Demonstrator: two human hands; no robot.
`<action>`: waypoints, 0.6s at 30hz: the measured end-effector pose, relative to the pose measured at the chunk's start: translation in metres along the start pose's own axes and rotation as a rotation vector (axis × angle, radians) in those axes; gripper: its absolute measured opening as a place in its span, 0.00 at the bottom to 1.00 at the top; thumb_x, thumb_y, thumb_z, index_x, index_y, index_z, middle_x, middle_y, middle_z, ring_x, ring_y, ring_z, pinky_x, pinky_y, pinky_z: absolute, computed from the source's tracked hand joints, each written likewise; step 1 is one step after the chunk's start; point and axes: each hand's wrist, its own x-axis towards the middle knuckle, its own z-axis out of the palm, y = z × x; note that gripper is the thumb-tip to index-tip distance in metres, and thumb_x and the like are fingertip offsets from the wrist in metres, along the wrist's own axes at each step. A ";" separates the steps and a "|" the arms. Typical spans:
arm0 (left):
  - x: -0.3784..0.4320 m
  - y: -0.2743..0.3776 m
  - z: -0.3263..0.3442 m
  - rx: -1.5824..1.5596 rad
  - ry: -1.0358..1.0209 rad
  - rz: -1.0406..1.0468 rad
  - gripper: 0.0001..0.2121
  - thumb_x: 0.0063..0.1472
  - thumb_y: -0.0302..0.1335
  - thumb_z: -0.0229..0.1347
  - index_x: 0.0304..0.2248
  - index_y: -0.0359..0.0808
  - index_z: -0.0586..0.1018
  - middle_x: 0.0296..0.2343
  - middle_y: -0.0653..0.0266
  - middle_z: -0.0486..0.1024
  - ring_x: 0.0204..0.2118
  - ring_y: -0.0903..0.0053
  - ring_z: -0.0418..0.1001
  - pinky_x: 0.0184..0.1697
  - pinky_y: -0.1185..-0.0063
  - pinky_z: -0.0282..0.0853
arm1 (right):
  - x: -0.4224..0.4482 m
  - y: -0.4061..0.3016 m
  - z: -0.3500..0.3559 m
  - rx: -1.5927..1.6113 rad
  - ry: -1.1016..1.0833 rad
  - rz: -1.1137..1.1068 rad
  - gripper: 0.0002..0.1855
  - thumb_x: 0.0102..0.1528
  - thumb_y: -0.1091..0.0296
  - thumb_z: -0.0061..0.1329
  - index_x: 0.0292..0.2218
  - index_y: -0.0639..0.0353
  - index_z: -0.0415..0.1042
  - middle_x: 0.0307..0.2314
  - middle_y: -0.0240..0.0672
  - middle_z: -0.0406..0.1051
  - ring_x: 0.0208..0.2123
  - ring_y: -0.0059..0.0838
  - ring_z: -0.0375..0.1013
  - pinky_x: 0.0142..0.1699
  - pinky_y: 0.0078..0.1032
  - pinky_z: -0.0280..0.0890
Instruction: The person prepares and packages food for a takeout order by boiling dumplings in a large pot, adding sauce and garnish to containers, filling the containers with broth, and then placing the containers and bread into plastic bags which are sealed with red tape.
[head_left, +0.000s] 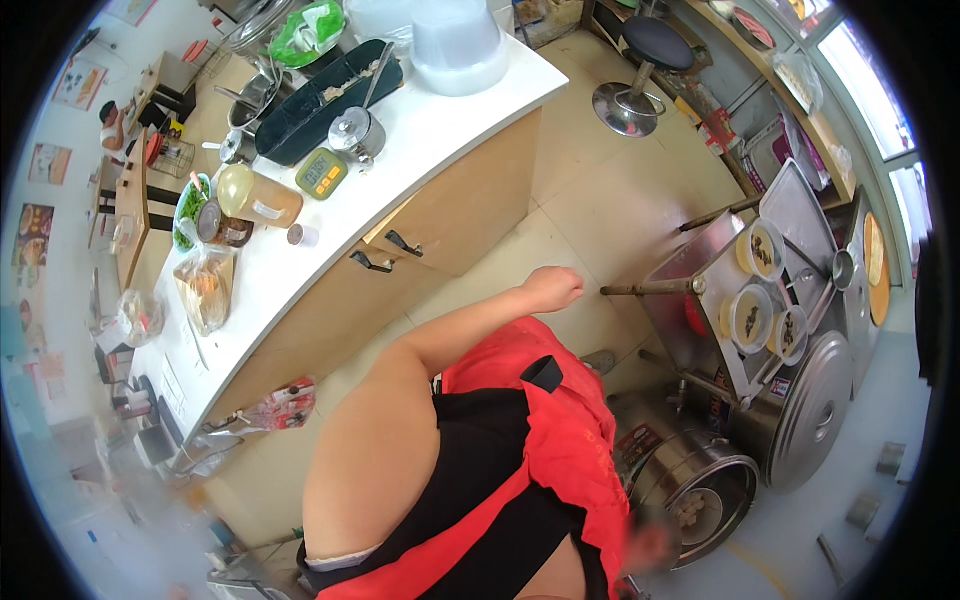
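Observation:
My left hand (553, 289) hangs in front of the red apron (570, 405), fingers curled in and no object visible in it. The inside of the palm is hidden. My right hand is out of view. Just right of my left hand is the leg end of a metal stand (709, 300). On its top are three clear plastic bowls, an upper one (760, 251), a left one (750, 321) and a right one (788, 335). Each holds yellowish food with a dark chopped topping. A steel ladle (842, 270) lies beyond them.
A white counter (465, 135) bears a timer (322, 173), a steel canister (358, 133), a dark tub (300, 120), a bottle (259, 196) and stacked plastic containers (459, 49). A large lid (814, 420), a steel pot (660, 480) and a stool (658, 43) stand around. A person (114, 131) is far left.

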 end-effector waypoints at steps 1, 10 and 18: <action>-0.001 -0.004 -0.002 0.004 0.001 -0.005 0.10 0.56 0.34 0.48 0.28 0.37 0.76 0.27 0.57 0.72 0.33 0.61 0.71 0.35 0.66 0.67 | -0.003 0.011 0.005 0.196 0.022 0.121 0.05 0.50 0.75 0.45 0.31 0.62 0.69 0.24 0.36 0.69 0.26 0.31 0.69 0.34 0.23 0.66; 0.008 -0.017 -0.005 -0.033 0.012 0.067 0.09 0.56 0.32 0.49 0.29 0.37 0.77 0.28 0.57 0.73 0.33 0.62 0.71 0.36 0.69 0.67 | 0.171 -0.190 0.039 1.051 0.198 1.067 0.14 0.56 0.70 0.41 0.19 0.50 0.56 0.10 0.19 0.43 0.11 0.12 0.40 0.18 0.16 0.46; 0.025 0.005 -0.013 -0.097 0.010 0.110 0.08 0.55 0.30 0.50 0.29 0.34 0.76 0.28 0.56 0.73 0.33 0.62 0.71 0.36 0.71 0.67 | 0.257 -0.241 0.132 1.090 0.014 0.914 0.05 0.54 0.73 0.38 0.34 0.62 0.61 0.10 0.24 0.50 0.09 0.14 0.45 0.14 0.17 0.44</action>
